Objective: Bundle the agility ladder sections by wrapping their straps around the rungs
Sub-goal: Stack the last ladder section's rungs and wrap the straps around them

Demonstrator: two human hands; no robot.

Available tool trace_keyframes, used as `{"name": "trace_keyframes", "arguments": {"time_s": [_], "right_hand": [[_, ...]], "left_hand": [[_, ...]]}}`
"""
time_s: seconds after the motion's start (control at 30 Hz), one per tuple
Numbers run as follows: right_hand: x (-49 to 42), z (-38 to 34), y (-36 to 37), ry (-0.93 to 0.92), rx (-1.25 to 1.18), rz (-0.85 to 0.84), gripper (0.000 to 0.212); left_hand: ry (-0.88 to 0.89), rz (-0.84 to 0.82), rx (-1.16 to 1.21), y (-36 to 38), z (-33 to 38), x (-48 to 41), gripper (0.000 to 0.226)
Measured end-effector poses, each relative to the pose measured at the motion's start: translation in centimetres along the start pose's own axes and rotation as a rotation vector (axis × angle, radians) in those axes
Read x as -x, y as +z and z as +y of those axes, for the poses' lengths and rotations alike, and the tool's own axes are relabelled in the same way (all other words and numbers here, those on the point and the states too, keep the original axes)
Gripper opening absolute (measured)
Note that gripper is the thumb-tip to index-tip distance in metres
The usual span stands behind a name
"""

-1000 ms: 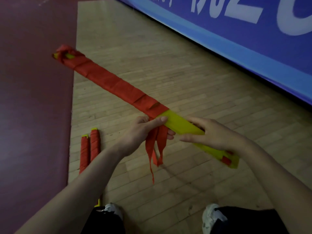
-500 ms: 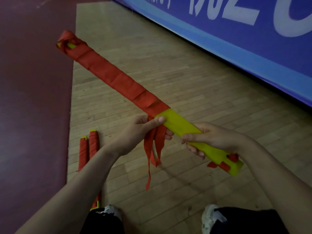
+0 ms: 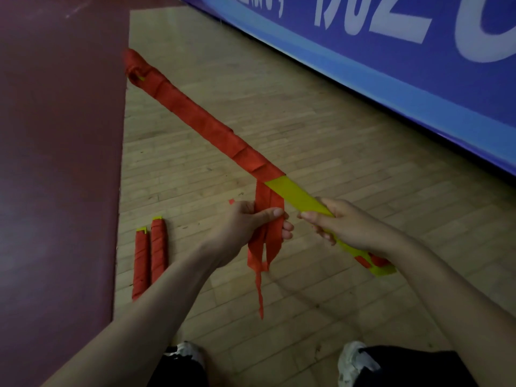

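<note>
**Half-wrapped ladder stack held in both hands**

The right hand (image 3: 344, 229) curls round the bare yellow rungs (image 3: 298, 195), holding the stack slanted above the wooden floor (image 3: 321, 127). Just left of it, the left hand (image 3: 248, 223) pinches the loose red strap (image 3: 265, 201) between thumb and fingers, with the strap's tails hanging below. Beyond both hands, red wrapping covers the stack. Two wrapped bundles (image 3: 150, 255) lie on the floor left of the left hand.

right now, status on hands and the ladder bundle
Left hand grips red strap. Right hand holds yellow rungs, partly wrapped. Two wrapped bundles on floor, apart.
</note>
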State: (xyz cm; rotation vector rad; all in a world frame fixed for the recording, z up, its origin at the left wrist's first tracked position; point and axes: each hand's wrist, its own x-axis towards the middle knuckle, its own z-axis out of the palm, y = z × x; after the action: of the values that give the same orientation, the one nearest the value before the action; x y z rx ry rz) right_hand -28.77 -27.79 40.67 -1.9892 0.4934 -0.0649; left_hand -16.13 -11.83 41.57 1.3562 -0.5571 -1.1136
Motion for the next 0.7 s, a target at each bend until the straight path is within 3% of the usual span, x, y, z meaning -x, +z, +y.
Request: {"name": "trace_keyframes", "arguments": {"time_s": [0.2, 0.47, 0.57, 0.7], "right_hand": [[0.0, -0.1, 1.2, -0.048, 0.434, 0.111, 0.020], [-0.5, 0.5, 3.2, -0.085, 1.023, 0.310, 0.040], [-0.5, 0.8, 4.2, -0.187, 1.028, 0.396, 0.049], [-0.4, 0.5, 4.1, -0.124, 0.849, 0.262, 0.061]], "left_hand": [[0.023, 0.045, -0.014, 0.6, -0.5, -0.2, 0.021], [0.068, 0.115, 0.003, 0.8, -1.3, -0.3, 0.022], [0.070, 0.191, 0.049, 0.7, -1.2, -0.6, 0.026], [0.055, 0.187, 0.034, 0.2, -0.7, -0.6, 0.025]]}}
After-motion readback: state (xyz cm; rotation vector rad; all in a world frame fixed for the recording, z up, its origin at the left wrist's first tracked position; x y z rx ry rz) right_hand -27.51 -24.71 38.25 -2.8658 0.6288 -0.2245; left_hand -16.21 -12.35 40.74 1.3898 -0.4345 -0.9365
